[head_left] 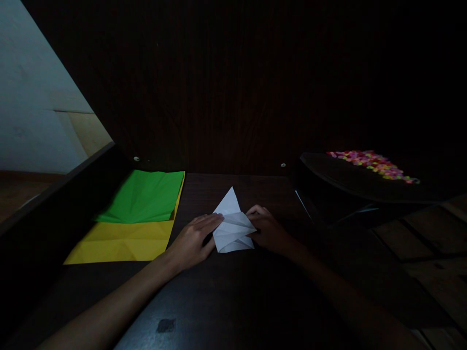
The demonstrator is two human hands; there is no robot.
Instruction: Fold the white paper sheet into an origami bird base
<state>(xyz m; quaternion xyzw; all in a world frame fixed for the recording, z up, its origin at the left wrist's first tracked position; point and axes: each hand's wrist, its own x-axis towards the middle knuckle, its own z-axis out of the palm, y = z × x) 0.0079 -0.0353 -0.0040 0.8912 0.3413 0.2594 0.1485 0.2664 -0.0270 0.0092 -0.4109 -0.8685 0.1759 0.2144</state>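
Head view: on the dark table (226, 291), right of the green sheet (146, 197), the left hand (193, 240) presses flat and the right hand (268, 231) pinches the folded white paper (233, 228), seemingly mid-crease; the next fold calls for aligned edges.

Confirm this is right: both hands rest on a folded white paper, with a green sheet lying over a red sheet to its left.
One detail is wrong. The sheet under the green sheet is yellow, not red. The head view shows it. Both the left hand and right hand do rest on the folded white paper.
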